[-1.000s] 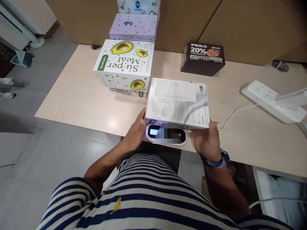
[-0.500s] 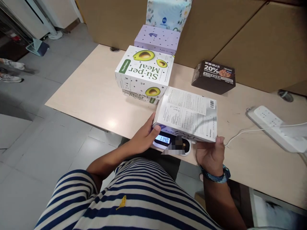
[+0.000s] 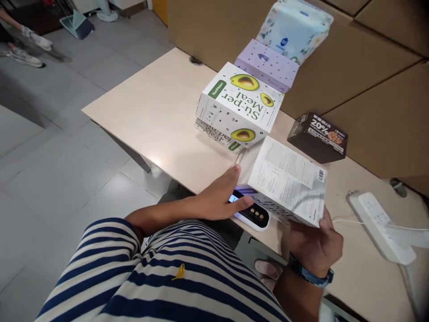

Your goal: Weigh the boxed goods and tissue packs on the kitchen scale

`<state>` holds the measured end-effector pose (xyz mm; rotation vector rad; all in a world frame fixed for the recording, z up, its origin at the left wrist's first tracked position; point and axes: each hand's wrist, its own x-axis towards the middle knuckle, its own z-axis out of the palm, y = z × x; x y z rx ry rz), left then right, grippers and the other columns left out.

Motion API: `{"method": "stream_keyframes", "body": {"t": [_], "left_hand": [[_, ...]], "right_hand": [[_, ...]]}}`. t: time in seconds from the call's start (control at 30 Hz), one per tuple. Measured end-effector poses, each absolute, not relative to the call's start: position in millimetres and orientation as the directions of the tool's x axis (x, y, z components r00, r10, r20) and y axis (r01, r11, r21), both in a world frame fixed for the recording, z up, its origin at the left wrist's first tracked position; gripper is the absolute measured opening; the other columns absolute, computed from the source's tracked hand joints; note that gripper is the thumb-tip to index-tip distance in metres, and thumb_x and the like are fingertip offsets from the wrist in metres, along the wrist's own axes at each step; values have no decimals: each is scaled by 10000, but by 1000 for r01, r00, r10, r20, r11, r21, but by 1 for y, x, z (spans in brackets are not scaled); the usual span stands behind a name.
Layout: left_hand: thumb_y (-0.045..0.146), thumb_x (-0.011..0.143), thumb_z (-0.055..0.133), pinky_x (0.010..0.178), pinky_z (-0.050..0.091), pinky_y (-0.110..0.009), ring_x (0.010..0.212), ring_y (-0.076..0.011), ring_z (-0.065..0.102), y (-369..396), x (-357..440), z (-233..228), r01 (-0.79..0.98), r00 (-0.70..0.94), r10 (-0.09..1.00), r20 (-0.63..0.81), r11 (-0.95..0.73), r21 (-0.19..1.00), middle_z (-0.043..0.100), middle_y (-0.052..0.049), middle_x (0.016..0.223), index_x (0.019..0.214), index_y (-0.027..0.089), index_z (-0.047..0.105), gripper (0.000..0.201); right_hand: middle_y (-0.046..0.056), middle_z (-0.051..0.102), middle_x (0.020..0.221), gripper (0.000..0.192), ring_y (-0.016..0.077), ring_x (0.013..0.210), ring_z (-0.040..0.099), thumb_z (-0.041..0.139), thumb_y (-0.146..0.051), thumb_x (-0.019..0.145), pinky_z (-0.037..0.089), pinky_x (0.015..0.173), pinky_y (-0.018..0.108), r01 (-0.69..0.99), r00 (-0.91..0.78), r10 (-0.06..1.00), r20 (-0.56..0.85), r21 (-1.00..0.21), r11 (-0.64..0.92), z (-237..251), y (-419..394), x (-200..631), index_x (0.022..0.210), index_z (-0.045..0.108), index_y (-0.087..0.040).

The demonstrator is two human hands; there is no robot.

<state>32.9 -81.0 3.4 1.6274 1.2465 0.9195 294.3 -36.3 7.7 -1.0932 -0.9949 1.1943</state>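
My right hand point(image 3: 317, 243) is closed on the near right corner of a white box point(image 3: 288, 179), printed with text and a barcode. The box is tilted over a white kitchen scale point(image 3: 258, 225) with a black front panel and lit display. Beneath the box, part of the scale's top shows at its left. My left hand point(image 3: 217, 197) grips the scale's left side, fingers along the edge and thumb across the panel, covering most of the display. Just beyond stand stacked white avocado-print boxes point(image 3: 241, 105) marked "Su-per Meal".
Behind the stack are a lilac box point(image 3: 268, 65) and a blue floral tissue pack point(image 3: 295, 29). A dark brown box point(image 3: 318, 137) stands by the brown partition point(image 3: 375, 120). A white power strip point(image 3: 382, 226) with a cable lies right on the table point(image 3: 140, 107). Another person's shoes point(image 3: 28, 56) show far left.
My view has turned, shifting the scene rightward. The white box has moved right relative to the scale, with my right hand on it. My left thumb now covers most of the display.
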Motion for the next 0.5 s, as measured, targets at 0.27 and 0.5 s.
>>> {"method": "stream_keyframes", "body": {"t": [0.27,0.5], "left_hand": [[967,931,163,1432,56,-636,1752,-348,-82,-76,35,7,439,308,950,-47,-98,893,-2,-209,1861,1754,129,200,1176],[905,985,115,1438,61,-614,1761,-312,-11,-75,28,3,457,277,961,-23,-110,883,49,-204,1865,1763,158,146,1078]], "right_hand": [[15,774,1158,339,274,1176,696,698,-490,833,560,1034,456,-188,217,976,-10,-982,32,12,-47,299,1111,774,-313],[-23,776,1098,417,180,909,674,851,-443,701,553,733,304,-287,211,972,-100,-957,-36,5,-21,293,1080,759,-296]]}}
